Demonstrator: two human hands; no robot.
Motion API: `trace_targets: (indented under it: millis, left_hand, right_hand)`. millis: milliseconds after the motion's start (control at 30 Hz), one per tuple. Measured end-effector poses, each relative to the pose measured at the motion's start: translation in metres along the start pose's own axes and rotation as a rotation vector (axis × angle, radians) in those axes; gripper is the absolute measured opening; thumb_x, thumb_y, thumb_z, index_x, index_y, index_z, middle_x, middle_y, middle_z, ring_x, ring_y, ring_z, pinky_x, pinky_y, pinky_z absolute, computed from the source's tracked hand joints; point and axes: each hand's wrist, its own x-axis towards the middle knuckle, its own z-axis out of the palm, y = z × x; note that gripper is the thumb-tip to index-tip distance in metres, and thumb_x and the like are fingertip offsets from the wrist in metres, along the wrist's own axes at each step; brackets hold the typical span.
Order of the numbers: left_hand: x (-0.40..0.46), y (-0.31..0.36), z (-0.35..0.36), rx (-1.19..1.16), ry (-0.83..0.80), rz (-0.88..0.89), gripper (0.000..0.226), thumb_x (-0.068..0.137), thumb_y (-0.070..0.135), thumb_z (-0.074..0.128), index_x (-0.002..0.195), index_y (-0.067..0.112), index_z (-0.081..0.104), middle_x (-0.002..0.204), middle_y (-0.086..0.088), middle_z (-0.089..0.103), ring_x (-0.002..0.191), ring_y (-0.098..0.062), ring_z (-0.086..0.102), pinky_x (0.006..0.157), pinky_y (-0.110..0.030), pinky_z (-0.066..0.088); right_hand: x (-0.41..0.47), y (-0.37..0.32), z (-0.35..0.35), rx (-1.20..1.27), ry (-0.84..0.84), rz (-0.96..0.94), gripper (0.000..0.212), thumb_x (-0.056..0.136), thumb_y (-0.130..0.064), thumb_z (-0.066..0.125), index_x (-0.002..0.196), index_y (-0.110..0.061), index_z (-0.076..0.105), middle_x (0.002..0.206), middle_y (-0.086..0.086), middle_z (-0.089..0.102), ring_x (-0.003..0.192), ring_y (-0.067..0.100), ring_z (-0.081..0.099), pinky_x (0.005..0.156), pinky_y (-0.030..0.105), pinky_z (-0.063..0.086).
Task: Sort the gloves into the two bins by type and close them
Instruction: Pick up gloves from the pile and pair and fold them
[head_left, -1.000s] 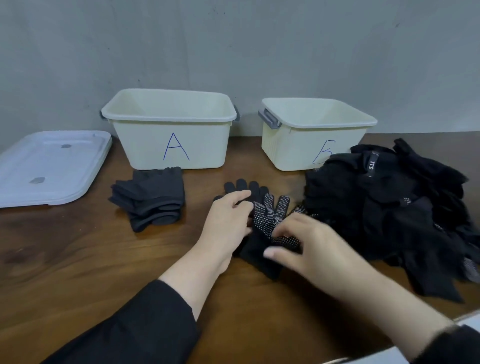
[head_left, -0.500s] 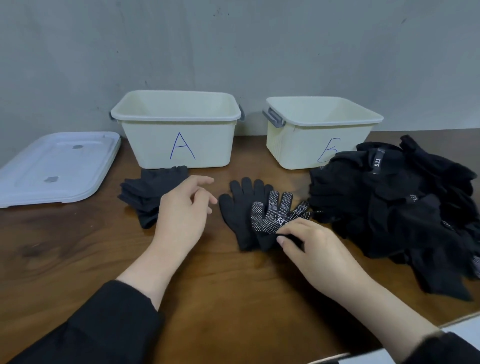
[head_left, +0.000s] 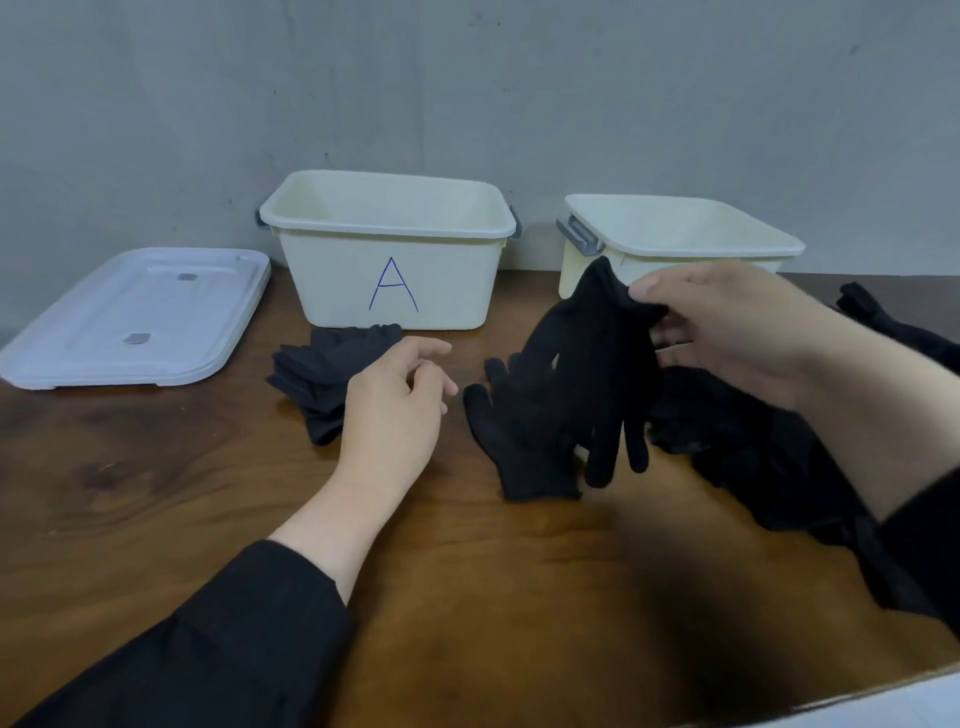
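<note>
1. Markings: the left cream plastic bin (head_left: 389, 270) carries a hand-drawn blue letter "A" on its front wall. The right cream plastic bin (head_left: 680, 228) has its front wall largely hidden behind the raised glove and the right hand; no lettering can be read on it. Both bins stand open against the grey wall (head_left: 467, 78), with grey latch handles at their ends.
2. Right hand (head_left: 727, 332): thumb and fingertips pinch the cuff of a black knit glove (head_left: 597, 364), held off the table in front of the right bin, its fingers hanging downward. The remaining fingers are curled beneath the cuff.
3. Left hand (head_left: 389, 410): over the brown wooden table (head_left: 156, 493), fingers loosely curled, holding nothing. It sits between the dark grey folded glove stack (head_left: 322, 369) and the flat black glove (head_left: 514, 441); contact with either cannot be confirmed.
4. The flat black glove lies on the table directly under the hanging glove, cuff toward the viewer.
5. The dark grey stack rests just in front of the bin marked "A".
6. A heap of unsorted black gloves (head_left: 753, 457) occupies the right side of the table, partly behind the right forearm.
7. White plastic lids (head_left: 140, 317), apparently stacked, lie flat on the table left of the bin marked "A".
</note>
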Motion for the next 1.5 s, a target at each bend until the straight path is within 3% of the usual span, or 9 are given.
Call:
trace_targets:
  millis: [200,333,400,567,733,933,1167,1300,1500]
  left_hand:
    - [0.003,-0.002,-0.001,-0.025,0.024,0.000,0.031,0.100,0.013,0.043,0.111,0.029,0.067,0.077,0.013,0.070,0.067,-0.009,0.064,0.066,-0.024,0.055]
    - [0.005,-0.004,-0.001,-0.024,0.032,0.013,0.030,0.100,0.013,0.044,0.112,0.028,0.067,0.077,0.012,0.070,0.067,-0.010,0.064,0.067,-0.025,0.055]
    - [0.005,-0.005,-0.001,-0.019,0.025,0.019,0.030,0.100,0.014,0.044,0.112,0.028,0.067,0.077,0.013,0.070,0.068,-0.014,0.064,0.066,-0.027,0.055]
    - [0.007,-0.007,0.003,0.017,-0.003,0.026,0.031,0.096,0.014,0.044,0.107,0.029,0.068,0.077,0.014,0.070,0.071,-0.009,0.064,0.072,-0.029,0.054]
    - [0.005,-0.013,0.010,0.203,-0.169,0.105,0.027,0.095,0.018,0.050,0.106,0.031,0.070,0.080,0.015,0.070,0.073,-0.002,0.062,0.075,-0.023,0.050]
    - [0.005,-0.022,0.016,0.440,-0.448,0.421,0.017,0.095,0.030,0.062,0.107,0.027,0.074,0.105,0.017,0.060,0.099,-0.008,0.052,0.095,-0.031,0.042]
    - [0.006,-0.030,0.019,0.559,-0.584,0.392,0.031,0.088,0.050,0.069,0.114,0.035,0.071,0.114,0.019,0.054,0.104,-0.005,0.043,0.105,-0.039,0.033]
    - [0.004,-0.031,0.018,0.556,-0.548,0.427,0.034,0.087,0.051,0.068,0.118,0.036,0.067,0.115,0.017,0.051,0.109,-0.007,0.043,0.105,-0.038,0.033]
    - [0.000,-0.033,0.011,0.533,-0.631,0.472,0.065,0.075,0.079,0.041,0.121,0.040,0.067,0.122,0.020,0.046,0.119,-0.003,0.036,0.103,-0.028,0.022]
  right_hand:
    - [0.034,-0.016,0.005,-0.237,0.232,-0.227,0.025,0.100,-0.025,0.056,0.084,-0.021,0.074,0.089,0.003,0.072,0.084,0.019,0.068,0.086,0.040,0.059]
    - [0.027,0.003,0.026,-0.489,0.259,-0.406,0.021,0.103,-0.027,0.055,0.086,-0.027,0.068,0.080,-0.008,0.064,0.069,-0.001,0.053,0.069,0.011,0.041]
    - [0.018,0.040,0.042,-0.584,0.162,-0.448,0.015,0.103,-0.024,0.056,0.097,-0.023,0.069,0.096,-0.012,0.066,0.086,-0.004,0.056,0.079,0.000,0.035]
    - [-0.013,0.141,0.066,-0.722,-0.074,-0.400,0.032,0.103,-0.038,0.048,0.123,-0.030,0.072,0.142,-0.017,0.056,0.138,0.003,0.045,0.120,0.031,0.029]
    - [-0.019,0.145,0.068,-0.671,-0.015,-0.437,0.030,0.102,-0.033,0.054,0.128,-0.029,0.069,0.146,-0.017,0.053,0.143,0.001,0.038,0.118,0.045,0.033]
    - [-0.020,0.142,0.066,-0.639,0.073,-0.446,0.015,0.095,-0.030,0.066,0.109,-0.027,0.072,0.118,-0.018,0.055,0.115,0.008,0.054,0.099,0.046,0.046]
    - [-0.019,0.141,0.062,-0.479,0.089,-0.408,0.007,0.095,-0.026,0.065,0.100,-0.027,0.070,0.109,-0.020,0.065,0.108,0.004,0.061,0.097,0.038,0.049]
    - [-0.021,0.142,0.052,-0.430,0.011,-0.346,0.008,0.094,-0.028,0.069,0.094,-0.030,0.077,0.122,-0.026,0.064,0.121,-0.006,0.055,0.108,0.024,0.041]
    - [-0.022,0.146,0.043,-0.658,-0.150,-0.428,0.048,0.081,-0.065,0.063,0.122,-0.041,0.067,0.131,-0.027,0.048,0.130,0.003,0.042,0.111,0.036,0.032]
